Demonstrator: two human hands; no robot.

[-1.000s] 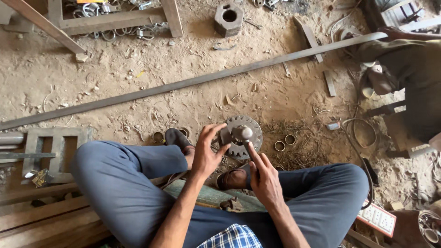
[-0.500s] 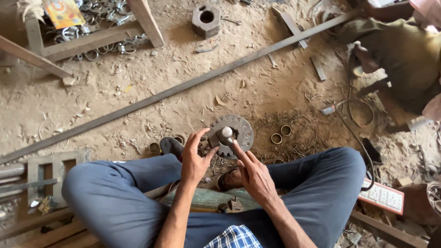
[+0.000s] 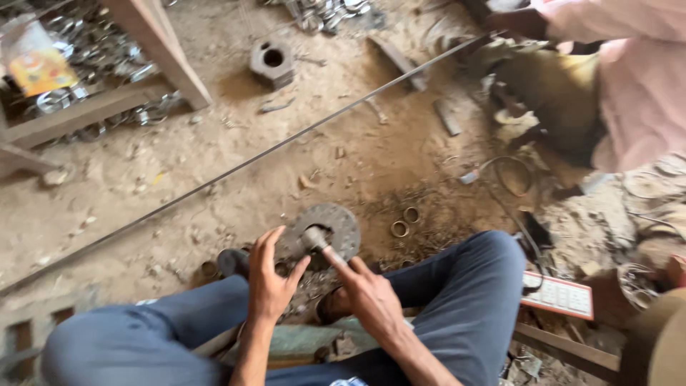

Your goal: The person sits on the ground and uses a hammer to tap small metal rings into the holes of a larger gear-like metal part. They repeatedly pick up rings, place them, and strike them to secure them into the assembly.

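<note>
Right hand [image 3: 371,297] keeps a narrow grip on a short metal rod [image 3: 320,245] standing in the round disc [image 3: 329,227]. Left hand [image 3: 270,275], fingers spread wide, steadies the disc's edge on the dirt floor [image 3: 214,143].

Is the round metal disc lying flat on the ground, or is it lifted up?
Lifted and tilted, it seems: the round metal disc leans against the left hand, while the right hand holds a metal rod at its centre hole.
</note>
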